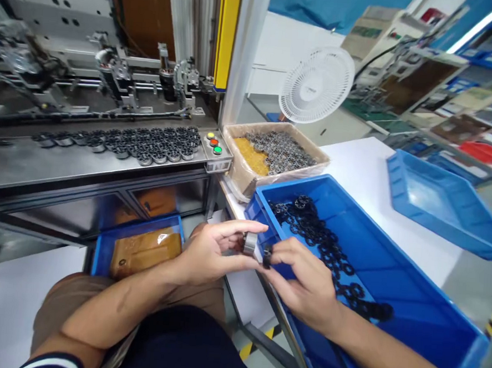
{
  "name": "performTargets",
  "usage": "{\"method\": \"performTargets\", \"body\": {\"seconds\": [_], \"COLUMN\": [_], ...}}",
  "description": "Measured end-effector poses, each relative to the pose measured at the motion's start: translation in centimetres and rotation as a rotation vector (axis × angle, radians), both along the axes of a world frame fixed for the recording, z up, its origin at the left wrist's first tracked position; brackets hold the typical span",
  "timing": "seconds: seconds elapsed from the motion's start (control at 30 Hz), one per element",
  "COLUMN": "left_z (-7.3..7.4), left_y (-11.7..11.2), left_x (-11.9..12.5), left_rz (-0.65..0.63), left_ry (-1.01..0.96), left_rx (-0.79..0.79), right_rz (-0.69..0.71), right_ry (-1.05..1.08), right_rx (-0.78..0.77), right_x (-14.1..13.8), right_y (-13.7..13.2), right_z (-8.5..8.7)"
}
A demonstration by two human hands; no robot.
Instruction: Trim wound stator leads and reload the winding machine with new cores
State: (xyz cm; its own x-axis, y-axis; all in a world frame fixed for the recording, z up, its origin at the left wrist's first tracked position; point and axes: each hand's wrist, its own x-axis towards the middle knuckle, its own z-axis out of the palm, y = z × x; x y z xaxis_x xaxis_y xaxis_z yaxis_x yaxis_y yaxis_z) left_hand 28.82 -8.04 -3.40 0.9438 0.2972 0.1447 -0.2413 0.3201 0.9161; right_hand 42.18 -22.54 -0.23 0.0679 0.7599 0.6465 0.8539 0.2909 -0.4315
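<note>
Steel bench left, blue bin right. Your left hand grasps a metal part by the bin's near edge; your right hand pinches a black part just beside it, contact unclear. Step in hand appears to be fitting the two; next move likely calls for squaring their faces.

Lighting: bright, cool; lit tube right of and above the white fan. Dim area: brown panel left of the fan. Glare: white patch on plastic wrapping, sheen on steel worktop, both below left of the fan. Blur: shelving right of the fan, smeared. Detail: black rings below the fan merge darkly. Distortion: wide-angle, edges stretched far right of the fan.
</note>
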Motion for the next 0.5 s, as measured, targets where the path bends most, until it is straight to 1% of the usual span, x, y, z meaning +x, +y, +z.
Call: {"method": "performTargets", "body": {"seconds": [0.07, 0.2, 0.33, 0.4, 0.5], "left_z": [0.0, 0.0, 0.1, 0.1, 0.2], "left_y": [-0.5, -1.1, -1.4, -1.4, -1.3], "left_x": [0.1, 0.4, 0.6, 0.5, 0.2], "left_rz": [0.024, 0.077, 0.084, 0.082, 0.084], "left_ry": [0.025, 0.029, 0.005, -0.009, -0.010], "left_rx": [-0.016, 0.040, 0.062, 0.052, 0.044], "right_rz": [0.003, -0.011, -0.002, 0.015, 0.003], "right_ry": [-0.009, -0.031, -0.063, -0.066, -0.078], "right_rx": [0.013, 0.037, 0.035, 0.036, 0.056], "right_x": [0.3, 0.3, 0.2, 0.4, 0.9], "right_y": [0.0, -0.3, -0.7, -0.7, -0.7], "right_z": [-0.2, -0.2, 0.0, 0.1, 0.1]}}
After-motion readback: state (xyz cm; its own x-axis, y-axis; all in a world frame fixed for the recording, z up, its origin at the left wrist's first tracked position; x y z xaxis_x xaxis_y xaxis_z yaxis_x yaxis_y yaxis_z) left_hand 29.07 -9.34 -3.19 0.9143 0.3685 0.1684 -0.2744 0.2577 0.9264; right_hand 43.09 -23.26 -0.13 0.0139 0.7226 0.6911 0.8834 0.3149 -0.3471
